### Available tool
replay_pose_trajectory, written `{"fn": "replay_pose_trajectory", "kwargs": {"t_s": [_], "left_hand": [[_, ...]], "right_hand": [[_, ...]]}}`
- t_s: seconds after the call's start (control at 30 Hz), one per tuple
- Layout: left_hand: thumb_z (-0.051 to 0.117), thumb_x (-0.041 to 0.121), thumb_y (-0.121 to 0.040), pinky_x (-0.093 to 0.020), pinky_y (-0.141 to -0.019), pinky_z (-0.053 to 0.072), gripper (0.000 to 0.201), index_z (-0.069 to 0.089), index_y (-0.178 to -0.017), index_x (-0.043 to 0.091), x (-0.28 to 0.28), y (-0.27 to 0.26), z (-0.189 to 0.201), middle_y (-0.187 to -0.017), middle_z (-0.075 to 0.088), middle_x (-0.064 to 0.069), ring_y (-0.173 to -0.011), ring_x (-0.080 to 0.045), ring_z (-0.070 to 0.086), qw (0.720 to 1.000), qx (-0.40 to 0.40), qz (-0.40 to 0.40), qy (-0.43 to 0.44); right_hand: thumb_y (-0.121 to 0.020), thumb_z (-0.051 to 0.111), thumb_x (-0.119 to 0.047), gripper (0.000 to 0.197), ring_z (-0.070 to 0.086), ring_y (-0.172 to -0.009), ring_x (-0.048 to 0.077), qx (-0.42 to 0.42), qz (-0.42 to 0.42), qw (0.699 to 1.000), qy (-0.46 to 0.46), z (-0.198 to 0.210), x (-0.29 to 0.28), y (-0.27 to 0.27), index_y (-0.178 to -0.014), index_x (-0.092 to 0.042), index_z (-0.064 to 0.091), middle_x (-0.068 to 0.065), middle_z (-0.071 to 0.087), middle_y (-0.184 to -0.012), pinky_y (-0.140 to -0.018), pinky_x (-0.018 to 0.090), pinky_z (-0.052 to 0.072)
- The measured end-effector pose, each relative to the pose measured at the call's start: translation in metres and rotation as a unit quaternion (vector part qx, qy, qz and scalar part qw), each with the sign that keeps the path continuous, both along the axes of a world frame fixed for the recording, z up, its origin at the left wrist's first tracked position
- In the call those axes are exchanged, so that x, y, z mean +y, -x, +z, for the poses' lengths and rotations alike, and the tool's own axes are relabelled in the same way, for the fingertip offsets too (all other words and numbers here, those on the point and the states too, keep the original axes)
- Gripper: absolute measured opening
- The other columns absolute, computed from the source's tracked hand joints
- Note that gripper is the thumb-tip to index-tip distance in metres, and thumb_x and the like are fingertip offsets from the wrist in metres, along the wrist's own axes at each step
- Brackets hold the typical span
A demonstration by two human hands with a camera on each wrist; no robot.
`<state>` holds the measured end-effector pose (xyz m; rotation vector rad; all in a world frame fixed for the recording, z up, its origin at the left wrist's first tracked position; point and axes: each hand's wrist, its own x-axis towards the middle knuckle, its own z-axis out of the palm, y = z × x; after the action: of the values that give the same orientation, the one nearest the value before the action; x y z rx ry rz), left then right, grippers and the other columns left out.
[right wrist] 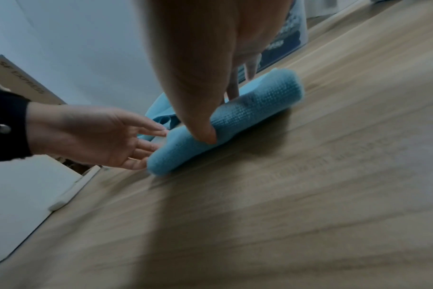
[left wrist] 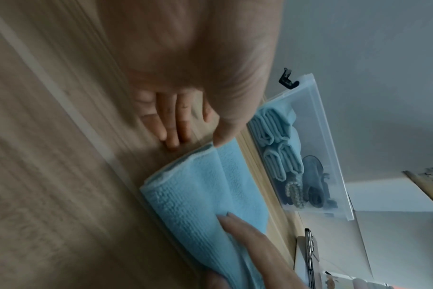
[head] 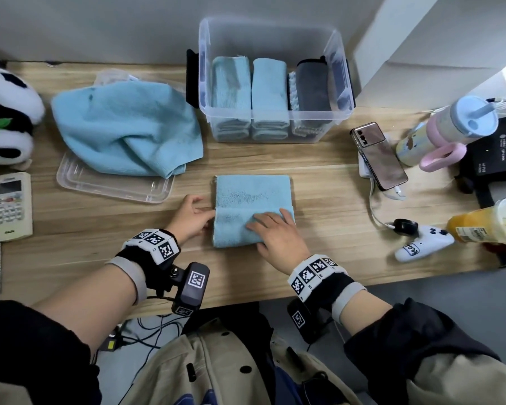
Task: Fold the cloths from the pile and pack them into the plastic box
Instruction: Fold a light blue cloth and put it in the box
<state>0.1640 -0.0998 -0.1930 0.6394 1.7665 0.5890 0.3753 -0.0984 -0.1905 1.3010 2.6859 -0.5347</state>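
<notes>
A light blue cloth (head: 253, 197) lies part-folded on the wooden desk, its near third rolled over. My right hand (head: 268, 226) lies flat on that near fold and presses it down; its thumb (right wrist: 200, 133) rests on the cloth (right wrist: 247, 113). With straight fingers my left hand (head: 200, 214) touches the cloth's left edge, the thumb tip at the fold (left wrist: 198, 191). Behind stands the clear plastic box (head: 313, 117) holding several folded blue cloths and a grey one. The pile (head: 123, 127), a crumpled blue cloth, sits at the back left.
The pile lies on a clear lid (head: 111, 190). A panda plush (head: 9, 118) and a remote (head: 11, 206) are at the left. At the right are a phone (head: 380, 156), a tumbler (head: 450, 124), a white controller (head: 424, 242) and a bottle (head: 488, 220).
</notes>
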Motion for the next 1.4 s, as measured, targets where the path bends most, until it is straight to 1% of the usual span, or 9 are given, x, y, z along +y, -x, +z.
{"fn": "replay_pose_trajectory", "kwargs": {"t_s": [0.17,0.33,0.43,0.57,0.73,0.87,1.1,1.27,1.4], "left_hand": [[0.048,0.019,-0.095,-0.025,-0.062,0.043,0.033,0.044,-0.127,0.009,-0.001,0.009,0.003,-0.085,0.057,-0.003,-0.069,-0.014,0.054,0.997,-0.032,0.062,0.019],[0.053,0.008,-0.090,-0.027,-0.080,0.043,0.024,0.058,-0.113,0.014,-0.005,0.004,0.006,-0.111,0.056,-0.009,-0.097,-0.017,0.053,0.995,0.032,-0.042,-0.087],[0.055,0.003,-0.089,-0.016,-0.093,0.038,0.023,0.065,-0.098,0.021,-0.006,-0.001,0.008,-0.109,0.060,-0.001,-0.099,0.001,0.055,0.968,0.020,-0.156,-0.196],[0.049,0.009,-0.094,-0.002,-0.087,0.036,0.021,0.066,-0.105,0.003,-0.003,-0.010,0.003,-0.105,0.062,-0.001,-0.089,0.021,0.053,0.950,-0.019,-0.266,-0.161],[0.036,0.013,-0.100,-0.005,-0.090,0.034,0.033,0.060,-0.115,-0.005,-0.001,-0.008,0.001,-0.115,0.058,-0.008,-0.110,-0.011,0.047,0.969,-0.031,-0.225,-0.098],[0.032,0.023,-0.101,-0.020,-0.101,0.034,0.040,0.062,-0.113,0.000,-0.001,-0.006,0.004,-0.120,0.061,-0.012,-0.109,-0.013,0.051,0.977,-0.055,-0.191,-0.074],[0.040,0.025,-0.098,-0.002,-0.082,0.037,0.036,0.055,-0.122,0.003,-0.008,-0.009,0.012,-0.117,0.058,0.001,-0.111,-0.007,0.048,0.991,-0.108,-0.032,-0.077],[0.069,0.011,-0.081,-0.024,-0.098,0.040,0.052,0.045,-0.127,0.011,-0.016,-0.001,0.002,-0.116,0.056,0.000,-0.111,-0.014,0.053,0.991,-0.040,-0.094,-0.087],[0.056,0.005,-0.090,-0.028,-0.092,0.043,0.040,0.044,-0.128,-0.001,-0.012,0.001,-0.004,-0.118,0.058,-0.012,-0.110,-0.023,0.055,0.996,-0.008,-0.065,-0.068]], "right_hand": [[-0.076,0.057,-0.013,0.033,0.062,-0.104,0.026,0.009,0.020,1.000,-0.015,0.007,0.002,0.004,-0.106,-0.021,0.067,0.001,0.069,-0.106,-0.111,0.048,0.024],[-0.089,0.043,-0.021,0.035,0.054,-0.111,0.026,-0.035,0.019,0.999,0.037,0.022,0.004,0.008,-0.122,-0.020,0.055,0.005,0.066,-0.110,-0.115,0.039,0.014],[-0.090,0.040,-0.023,0.035,0.055,-0.109,0.026,-0.036,0.016,0.998,0.047,0.028,0.005,0.010,-0.123,-0.020,0.052,0.006,0.067,-0.107,-0.114,0.038,0.018],[-0.090,0.041,-0.022,0.034,0.058,-0.099,0.029,-0.017,0.018,0.997,0.067,0.035,0.006,0.010,-0.122,-0.017,0.052,0.009,0.067,-0.100,-0.108,0.039,0.030],[-0.091,0.043,-0.028,0.028,0.060,-0.090,0.032,0.004,0.002,0.993,0.117,0.042,0.014,0.008,-0.117,-0.020,0.051,0.007,0.067,-0.095,-0.075,0.035,0.042],[-0.093,0.043,-0.029,0.031,0.061,-0.094,0.028,0.009,0.001,0.989,0.146,0.048,0.027,0.008,-0.123,-0.025,0.047,0.004,0.068,-0.103,-0.076,0.033,0.042],[-0.093,0.046,-0.030,0.030,0.060,-0.099,0.031,0.000,-0.060,0.994,0.095,0.044,0.055,0.020,-0.123,-0.023,0.047,0.008,0.068,-0.105,-0.079,0.033,0.040],[-0.094,0.047,-0.036,0.032,0.061,-0.100,0.030,-0.032,-0.094,0.993,0.070,0.034,0.065,0.029,-0.122,-0.019,0.047,0.009,0.067,-0.107,-0.080,0.035,0.041],[-0.090,0.050,-0.050,0.042,0.062,-0.097,0.027,-0.045,-0.149,0.986,0.061,0.026,0.069,0.028,-0.115,-0.017,0.049,0.005,0.067,-0.103,-0.080,0.035,0.042]]}}
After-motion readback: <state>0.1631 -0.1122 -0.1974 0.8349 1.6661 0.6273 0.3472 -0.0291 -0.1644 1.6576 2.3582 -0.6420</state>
